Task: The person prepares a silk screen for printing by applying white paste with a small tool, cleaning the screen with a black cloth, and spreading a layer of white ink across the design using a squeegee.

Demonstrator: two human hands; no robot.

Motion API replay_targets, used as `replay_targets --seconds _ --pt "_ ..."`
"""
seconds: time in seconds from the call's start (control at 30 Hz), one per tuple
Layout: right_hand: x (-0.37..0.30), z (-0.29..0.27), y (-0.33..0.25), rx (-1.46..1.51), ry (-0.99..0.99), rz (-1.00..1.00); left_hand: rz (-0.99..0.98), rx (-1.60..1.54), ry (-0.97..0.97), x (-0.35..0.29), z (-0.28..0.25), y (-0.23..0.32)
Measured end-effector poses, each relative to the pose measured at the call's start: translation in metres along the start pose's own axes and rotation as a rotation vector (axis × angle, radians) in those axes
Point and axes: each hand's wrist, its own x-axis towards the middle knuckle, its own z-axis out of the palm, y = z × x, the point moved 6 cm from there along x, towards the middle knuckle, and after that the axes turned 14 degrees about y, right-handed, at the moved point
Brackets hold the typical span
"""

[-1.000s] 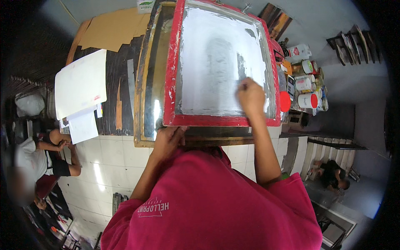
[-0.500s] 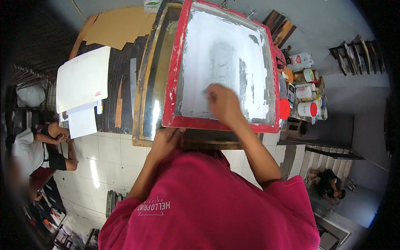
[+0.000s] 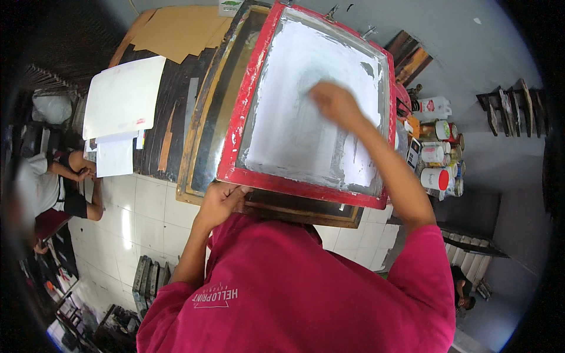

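Note:
A red-framed printing screen (image 3: pixel 238 167) lies before me, tilted over a wooden-framed glass panel (image 3: pixel 198 141). White and grey smears cover its mesh. At the near left corner my left hand (image 3: pixel 222 202) holds the screen's edge, the thumb on top and the fingers curled below. My right hand (image 3: pixel 336 105) is closed over the mesh, a little right of the middle and toward the far side. It is blurred by motion, and whatever its fingers pinch is too small and hidden to name. A darker grey smeared patch lies around and below it.
White sheets (image 3: pixel 125 97) and torn cardboard (image 3: pixel 179 30) lie on the dark table at left. Several paint tubs (image 3: pixel 434 178) and a white jug (image 3: pixel 434 107) stand close on the right. Metal clamps (image 3: pixel 332 13) sit at the screen's far edge. A person (image 3: pixel 44 182) sits at far left.
My right hand has moved away from me across the mesh and slightly right. The grey smeared patch has widened toward the near edge. My left hand stays at the near left corner.

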Motion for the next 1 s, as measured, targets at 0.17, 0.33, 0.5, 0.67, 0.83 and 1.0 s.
replay_targets --seconds 0.17,0.33,0.5,0.67,0.83,1.0 --pt "0.028 0.017 0.035 0.059 0.097 0.114 -0.053 -0.061 0.013 -0.001 0.002 -0.021" --pt "-0.031 0.033 -0.057 0.199 -0.197 -0.454 -0.074 -0.076 0.076 -0.001 0.0 -0.007" --pt "0.062 0.003 0.045 -0.042 0.07 0.065 -0.091 -0.104 0.067 -0.004 0.003 -0.007" --pt "-0.04 0.018 -0.104 0.315 -0.436 -0.342 -0.103 -0.128 0.141 -0.005 -0.001 -0.009" --pt "0.054 0.0 0.042 0.019 0.097 0.014 -0.128 -0.122 0.16 -0.005 0.002 -0.005" --pt "-0.017 0.034 -0.047 0.178 0.02 -0.444 -0.103 -0.113 0.164 -0.005 0.003 -0.006"
